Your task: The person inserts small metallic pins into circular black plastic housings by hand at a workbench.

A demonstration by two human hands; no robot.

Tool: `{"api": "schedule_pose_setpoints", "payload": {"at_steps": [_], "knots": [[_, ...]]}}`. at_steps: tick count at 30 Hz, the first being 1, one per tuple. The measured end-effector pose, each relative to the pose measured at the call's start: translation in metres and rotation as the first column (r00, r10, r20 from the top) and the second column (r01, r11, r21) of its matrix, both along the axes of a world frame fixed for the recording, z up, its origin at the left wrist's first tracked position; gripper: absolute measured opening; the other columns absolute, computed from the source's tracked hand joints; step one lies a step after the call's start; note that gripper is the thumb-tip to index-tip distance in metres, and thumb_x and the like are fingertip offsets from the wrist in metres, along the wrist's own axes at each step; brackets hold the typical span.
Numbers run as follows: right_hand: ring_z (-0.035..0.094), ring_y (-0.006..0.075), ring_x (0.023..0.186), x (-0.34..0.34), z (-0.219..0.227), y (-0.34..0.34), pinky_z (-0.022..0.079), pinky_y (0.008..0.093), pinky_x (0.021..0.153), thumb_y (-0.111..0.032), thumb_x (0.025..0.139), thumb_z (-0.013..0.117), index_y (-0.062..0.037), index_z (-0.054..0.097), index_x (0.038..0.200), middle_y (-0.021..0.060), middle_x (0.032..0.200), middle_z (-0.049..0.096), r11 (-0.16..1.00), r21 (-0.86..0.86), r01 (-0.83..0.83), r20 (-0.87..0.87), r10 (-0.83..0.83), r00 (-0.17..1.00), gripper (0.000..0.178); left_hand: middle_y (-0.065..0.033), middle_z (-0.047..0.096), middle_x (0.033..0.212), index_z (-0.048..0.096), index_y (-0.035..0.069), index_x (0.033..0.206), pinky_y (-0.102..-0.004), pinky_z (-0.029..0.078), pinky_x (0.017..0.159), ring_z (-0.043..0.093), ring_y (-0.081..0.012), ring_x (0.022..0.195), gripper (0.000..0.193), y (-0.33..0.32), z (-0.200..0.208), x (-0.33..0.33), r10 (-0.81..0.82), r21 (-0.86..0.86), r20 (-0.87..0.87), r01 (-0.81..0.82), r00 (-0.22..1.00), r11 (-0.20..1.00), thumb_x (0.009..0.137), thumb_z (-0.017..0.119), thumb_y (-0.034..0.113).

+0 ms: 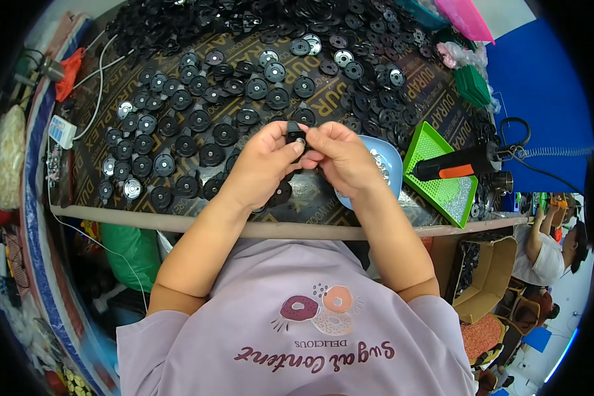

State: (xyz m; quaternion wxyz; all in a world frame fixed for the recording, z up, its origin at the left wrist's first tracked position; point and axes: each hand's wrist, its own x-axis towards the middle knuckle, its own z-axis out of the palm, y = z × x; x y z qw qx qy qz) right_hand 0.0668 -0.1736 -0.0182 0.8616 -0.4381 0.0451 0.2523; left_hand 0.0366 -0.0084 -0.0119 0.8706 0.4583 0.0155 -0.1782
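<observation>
Near the table's front edge, both of my hands meet in front of my body. My left hand (263, 162) is closed, thumb and fingers pinching a small black plastic part (296, 131) with a shiny metal spot on it. The fingers of my right hand (347, 157) are pressed together against the part's right side; whether they hold a small piece of their own is hidden. Beside my right wrist stands a light blue tray (394, 157) with small whitish pieces in it. Many round black discs with metal centres (211, 154) lie to the left and beyond my hands.
A bright green perforated basket (412, 148) holds small silvery pieces; a black-and-orange powered screwdriver (459, 164) on a coiled cord lies across it. Black parts are heaped at the back (178, 26). A white power strip (62, 132) sits left, an open cardboard box (488, 280) right. Other people work far right.
</observation>
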Motion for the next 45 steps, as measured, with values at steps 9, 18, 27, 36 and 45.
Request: {"api": "schedule_pose_setpoints", "payload": {"at_steps": [9, 18, 27, 36, 45], "knots": [[0.056, 0.0333, 0.094, 0.074, -0.017, -0.041, 0.047, 0.0426, 0.082, -0.018, 0.071, 0.074, -0.0003, 0.070, 0.078, 0.0157, 0.092, 0.063, -0.362, -0.645, 0.673, 0.560, 0.375, 0.739, 0.019, -0.0148, 0.062, 0.104, 0.052, 0.002, 0.112, -0.0358, 0.056, 0.076, 0.067, -0.0277, 0.094, 0.021, 0.000, -0.002, -0.001, 0.008, -0.085, -0.117, -0.018, 0.993, 0.996, 0.091, 0.046, 0.002], [0.058, 0.0163, 0.072, 0.067, -0.003, -0.052, 0.047, 0.0305, 0.067, -0.017, 0.083, 0.070, -0.0013, 0.067, 0.086, 0.0058, 0.083, 0.064, 0.621, -0.606, 0.497, 0.435, -0.264, 0.861, 0.016, -0.0191, 0.055, 0.120, 0.040, 0.004, 0.123, -0.0378, 0.057, 0.076, 0.065, -0.0327, 0.098, 0.031, -0.002, 0.003, 0.002, 0.036, -0.105, -0.164, -0.054, 0.986, 0.993, 0.093, 0.047, 0.001], [0.059, 0.0167, 0.088, 0.024, 0.005, -0.038, 0.047, 0.0304, 0.076, -0.009, 0.092, 0.057, -0.0007, 0.062, 0.099, 0.0100, 0.102, 0.065, 0.996, 0.057, 0.069, 0.112, -0.075, 0.991, 0.011, -0.0174, 0.055, 0.118, 0.037, 0.003, 0.124, -0.0377, 0.057, 0.075, 0.064, -0.0294, 0.096, 0.036, -0.006, 0.000, 0.005, 0.036, -0.162, -0.169, -0.063, 0.985, 0.985, 0.091, 0.049, 0.001], [0.060, 0.0359, 0.103, -0.021, 0.032, -0.006, 0.049, 0.0424, 0.087, 0.003, 0.079, 0.065, -0.0014, 0.059, 0.093, 0.0180, 0.114, 0.061, 0.500, -0.508, 0.701, 0.816, 0.541, 0.205, 0.016, -0.0159, 0.055, 0.121, 0.040, 0.002, 0.128, -0.0456, 0.048, 0.092, 0.059, -0.0290, 0.107, 0.038, 0.007, -0.006, 0.002, -0.073, -0.367, -0.146, 0.014, 0.987, 0.930, 0.090, 0.040, 0.001], [0.055, 0.0398, 0.111, -0.026, 0.024, -0.003, 0.046, 0.0474, 0.092, 0.002, 0.075, 0.065, 0.0030, 0.055, 0.090, 0.0205, 0.119, 0.058, 0.453, -0.525, 0.720, 0.710, 0.700, 0.077, 0.019, -0.0122, 0.055, 0.117, 0.038, -0.001, 0.132, -0.0415, 0.046, 0.096, 0.058, -0.0219, 0.107, 0.043, 0.004, -0.001, -0.004, -0.044, -0.317, -0.068, 0.020, 0.997, 0.948, 0.089, 0.038, -0.001]]}}
